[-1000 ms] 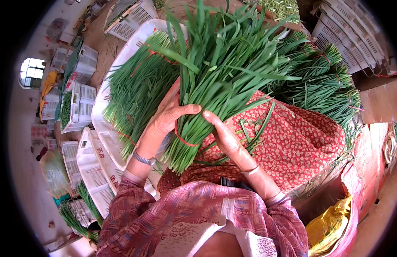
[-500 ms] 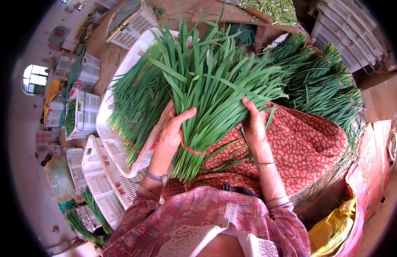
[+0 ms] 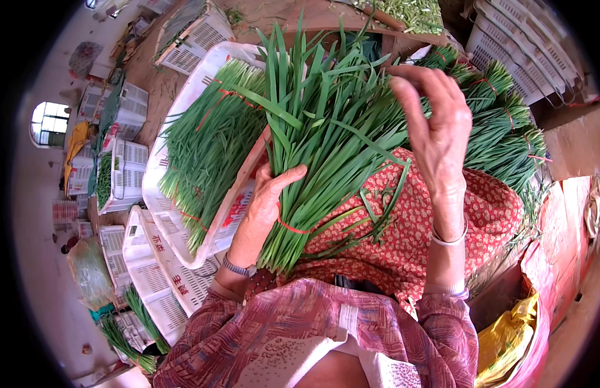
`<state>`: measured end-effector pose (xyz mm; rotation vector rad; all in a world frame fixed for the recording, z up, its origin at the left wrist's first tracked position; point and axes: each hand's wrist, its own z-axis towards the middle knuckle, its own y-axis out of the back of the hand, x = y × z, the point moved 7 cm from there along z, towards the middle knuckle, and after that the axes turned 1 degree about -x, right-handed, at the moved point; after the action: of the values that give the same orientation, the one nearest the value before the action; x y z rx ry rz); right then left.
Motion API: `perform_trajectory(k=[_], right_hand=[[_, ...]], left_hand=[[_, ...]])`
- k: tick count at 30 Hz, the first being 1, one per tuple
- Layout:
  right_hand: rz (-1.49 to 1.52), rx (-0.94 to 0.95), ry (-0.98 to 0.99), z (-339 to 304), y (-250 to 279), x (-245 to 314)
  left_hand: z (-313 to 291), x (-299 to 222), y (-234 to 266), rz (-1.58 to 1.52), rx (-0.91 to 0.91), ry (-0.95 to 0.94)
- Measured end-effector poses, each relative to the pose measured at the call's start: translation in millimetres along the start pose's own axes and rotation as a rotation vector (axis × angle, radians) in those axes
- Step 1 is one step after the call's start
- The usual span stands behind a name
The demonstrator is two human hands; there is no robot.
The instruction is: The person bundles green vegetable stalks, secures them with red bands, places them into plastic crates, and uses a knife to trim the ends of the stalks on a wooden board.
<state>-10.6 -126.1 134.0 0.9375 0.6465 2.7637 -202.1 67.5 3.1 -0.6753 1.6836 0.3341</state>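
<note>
My left hand [image 3: 264, 204] grips a large bunch of green garlic chives [image 3: 326, 149] from its left side, thumb across the leaves. A red band [image 3: 292, 227] circles the bunch near its stem ends, which point down toward my lap. The leaf tips fan out upward and to the right. My right hand [image 3: 436, 123] is raised over the right side of the leaves, fingers bent and thumb apart, with nothing visible in it. A few loose leaves [image 3: 384, 220] hang over the red flowered cloth [image 3: 481, 200] on my lap.
On the left, a white crate [image 3: 159, 174] holds banded chives [image 3: 209, 149]. More tied bundles [image 3: 500, 142] lie to the right. Stacked white crates [image 3: 520, 52] stand at the far right, near a board with chopped greens [image 3: 416, 14]. A yellow bag [image 3: 507, 339] sits at the lower right.
My right hand has let go of the bunch's right side and risen up and to the right over the leaf tips. My left hand keeps its hold, nearly in place.
</note>
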Motion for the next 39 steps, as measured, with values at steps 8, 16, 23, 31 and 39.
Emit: perform_trajectory(k=[8,16,23,31,39], right_hand=[[-0.032,0.047,0.129,4.5,-42.4,-14.1],[0.344,0.106,-0.104,3.2,-34.4,-27.3],[0.076,0.365,-0.097,-18.9,-69.8,-16.4],[0.618,-0.11,-0.502,-26.6,-64.3,-82.3],[0.687,-0.142,-0.576,-37.2,-30.3,-94.3]], left_hand=[[1.3,5.2,1.6,0.003,-0.017,0.002],[1.3,7.6,3.1,-0.02,-0.01,0.025],[3.1,11.8,3.4,-0.048,0.011,0.044],[2.7,-3.7,-3.8,-0.036,0.017,0.042],[6.8,9.4,11.3,-0.168,-0.043,0.073]])
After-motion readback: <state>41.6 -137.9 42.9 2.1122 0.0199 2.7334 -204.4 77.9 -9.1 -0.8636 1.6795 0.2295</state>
